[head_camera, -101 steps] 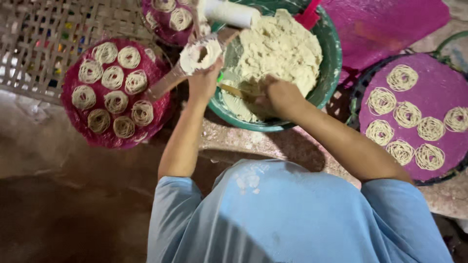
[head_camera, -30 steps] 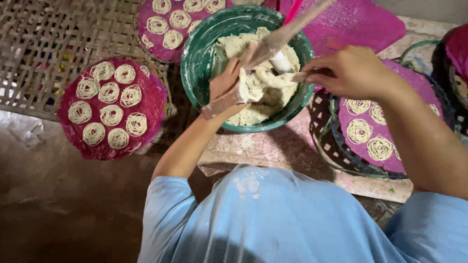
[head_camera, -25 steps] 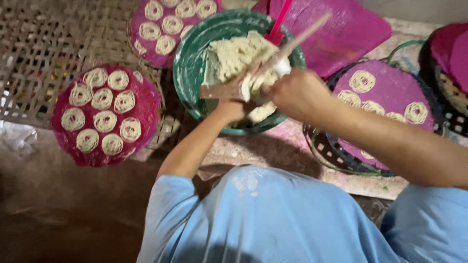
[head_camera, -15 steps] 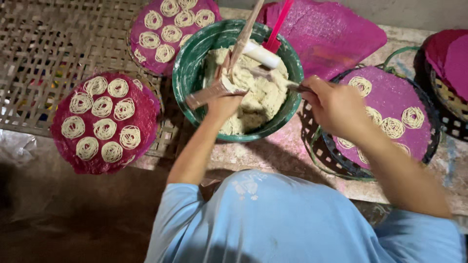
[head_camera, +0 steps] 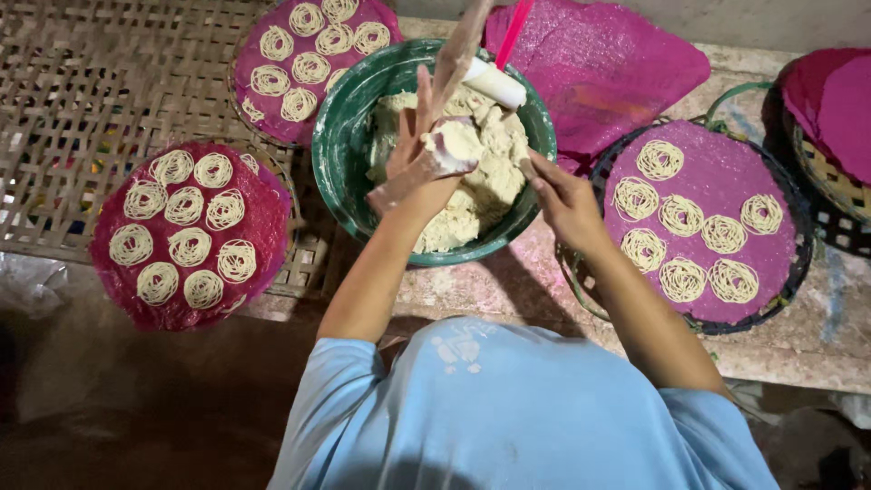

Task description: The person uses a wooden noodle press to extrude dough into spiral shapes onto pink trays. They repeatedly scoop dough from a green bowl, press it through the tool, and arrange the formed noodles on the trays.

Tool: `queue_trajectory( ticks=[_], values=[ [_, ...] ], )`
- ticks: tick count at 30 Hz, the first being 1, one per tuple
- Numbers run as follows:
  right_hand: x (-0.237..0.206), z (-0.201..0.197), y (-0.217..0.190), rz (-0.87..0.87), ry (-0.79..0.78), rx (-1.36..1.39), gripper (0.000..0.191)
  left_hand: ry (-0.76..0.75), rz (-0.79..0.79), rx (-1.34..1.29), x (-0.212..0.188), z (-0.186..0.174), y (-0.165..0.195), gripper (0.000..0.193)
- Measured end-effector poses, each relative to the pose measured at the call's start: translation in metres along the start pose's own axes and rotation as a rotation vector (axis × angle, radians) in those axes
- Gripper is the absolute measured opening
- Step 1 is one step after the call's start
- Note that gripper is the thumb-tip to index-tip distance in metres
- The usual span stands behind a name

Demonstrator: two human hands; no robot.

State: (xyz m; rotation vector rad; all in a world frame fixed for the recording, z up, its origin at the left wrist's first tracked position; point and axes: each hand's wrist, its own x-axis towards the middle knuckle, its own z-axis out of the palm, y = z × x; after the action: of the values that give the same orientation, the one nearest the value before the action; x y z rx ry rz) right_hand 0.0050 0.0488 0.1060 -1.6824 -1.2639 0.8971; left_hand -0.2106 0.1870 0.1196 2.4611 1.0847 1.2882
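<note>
A round pink mat (head_camera: 186,313) at the left carries nine noodle coils (head_camera: 189,205). Another coil-covered mat (head_camera: 257,50) lies at the top, a third on a dark tray (head_camera: 798,272) at the right, and a bare pink sheet (head_camera: 617,68) lies between them.
</note>
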Motion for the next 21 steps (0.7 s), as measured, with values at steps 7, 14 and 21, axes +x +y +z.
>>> queue_trajectory(
  ticks=[7,14,21],
  values=[
    [-0.023,0.033,0.003,-0.451,-0.081,-0.009,0.042,-0.132,-0.164,0.108,0.003,-0.003,-0.008,0.105],
    [-0.001,-0.056,-0.069,-0.390,-0.117,-0.577,0.040,-0.181,0.174,0.307,-0.007,0.001,-0.043,0.091],
    [0.016,-0.086,-0.132,-0.304,-0.379,-0.693,0.034,-0.163,0.322,0.249,0.010,-0.027,-0.029,0.098]
  ],
)
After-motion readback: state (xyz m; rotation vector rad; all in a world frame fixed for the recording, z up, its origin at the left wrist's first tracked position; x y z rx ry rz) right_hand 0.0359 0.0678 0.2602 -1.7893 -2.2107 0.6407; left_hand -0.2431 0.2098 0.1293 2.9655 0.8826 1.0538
